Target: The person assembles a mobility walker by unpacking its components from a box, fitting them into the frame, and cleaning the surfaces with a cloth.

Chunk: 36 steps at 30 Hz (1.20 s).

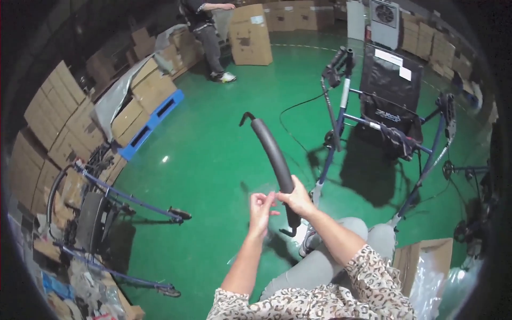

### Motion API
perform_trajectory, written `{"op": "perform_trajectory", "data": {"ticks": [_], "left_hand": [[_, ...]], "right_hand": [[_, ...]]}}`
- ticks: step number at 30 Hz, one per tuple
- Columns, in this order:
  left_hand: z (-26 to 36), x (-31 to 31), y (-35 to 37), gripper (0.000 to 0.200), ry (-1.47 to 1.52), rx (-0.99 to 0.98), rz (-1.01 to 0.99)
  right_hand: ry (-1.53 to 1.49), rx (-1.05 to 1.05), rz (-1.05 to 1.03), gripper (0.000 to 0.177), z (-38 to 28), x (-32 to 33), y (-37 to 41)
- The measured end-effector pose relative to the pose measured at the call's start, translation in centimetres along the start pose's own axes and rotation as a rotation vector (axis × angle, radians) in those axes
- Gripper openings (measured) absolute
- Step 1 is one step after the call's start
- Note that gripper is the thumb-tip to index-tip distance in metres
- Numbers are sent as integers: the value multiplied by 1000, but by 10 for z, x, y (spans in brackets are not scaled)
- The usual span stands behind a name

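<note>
A curved black foam-padded bar [273, 154] with bent, hook-like metal ends stands tilted in front of me. My right hand [298, 200] is wrapped round its lower part. Close beside it on the left, my left hand [260, 212] has its fingers curled, with thumb and forefinger by the right thumb. Whatever those fingers pinch, if anything, is too small to make out. The lower end of the bar hangs over my shoe and grey trouser leg [298, 272].
A blue-framed rollator [392, 120] with a black seat bag stands ahead right, its cable loose. Another blue frame [133, 194] is at left. Cardboard boxes [128, 120] sit on a blue pallet [141, 141]. An opened carton [408, 264] lies lower right. A person [208, 40] stands behind.
</note>
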<state>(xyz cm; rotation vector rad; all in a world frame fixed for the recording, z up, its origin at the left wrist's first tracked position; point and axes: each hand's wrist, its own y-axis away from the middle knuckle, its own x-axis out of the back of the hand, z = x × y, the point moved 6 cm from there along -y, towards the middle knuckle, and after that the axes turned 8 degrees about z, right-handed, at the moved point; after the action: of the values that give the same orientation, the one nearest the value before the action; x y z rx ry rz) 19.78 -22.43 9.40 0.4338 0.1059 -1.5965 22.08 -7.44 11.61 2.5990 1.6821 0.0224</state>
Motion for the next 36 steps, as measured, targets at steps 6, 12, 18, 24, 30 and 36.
{"op": "perform_trajectory", "data": {"ticks": [6,12,18,24,30,36], "left_hand": [[-17,-19,-4,19,87,52,-17],[-8,-1,-4,17,7,-9,-7],[8,33,-13,12,-210,-201,174],[28,50,-30,8,-212,-216,262],[20,35,-49,10,-22,-116,183],[0,7,-77,20,-97,-94,97]], "right_hand": [[30,173,-21,41,0,-1,3],[28,202,38,44,11,8,-4],[436,424,163,51,2,23,-11],[604,828,216,57,-150,52,13],[699,631,172,59,-226,110,31],[563,391,75,74,-235,191,74]]}}
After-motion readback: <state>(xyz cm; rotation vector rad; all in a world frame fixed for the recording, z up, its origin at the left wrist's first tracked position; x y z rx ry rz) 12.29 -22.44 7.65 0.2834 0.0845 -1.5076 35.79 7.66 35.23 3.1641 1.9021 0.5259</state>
